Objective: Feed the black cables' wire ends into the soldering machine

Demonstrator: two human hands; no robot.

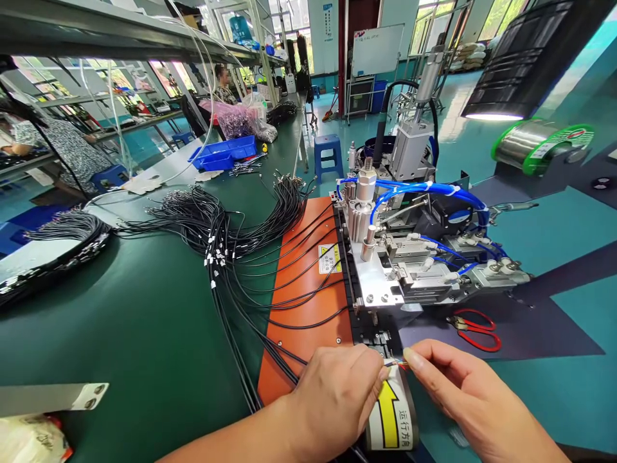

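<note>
My left hand (335, 392) is closed around the end of a black cable, above the near end of the machine's orange plate (299, 283). From its fingers several thin coloured wires (399, 363) stick out to the right. The thumb and forefinger of my right hand (457, 386) pinch the tips of these wires. Just below the wires is a white label with a yellow arrow (388, 411). More black cables (236, 334) run from the bench across the orange plate, their ends held along the machine's black track (354, 289).
The machine with cylinders and blue air tubes (414, 238) stands right of the track. Red-handled cutters (475, 328) lie beyond my right hand. A solder wire spool (540, 148) and black lamp (518, 58) are at upper right. Cable bundles (202, 218) and a blue bin (224, 153) occupy the bench.
</note>
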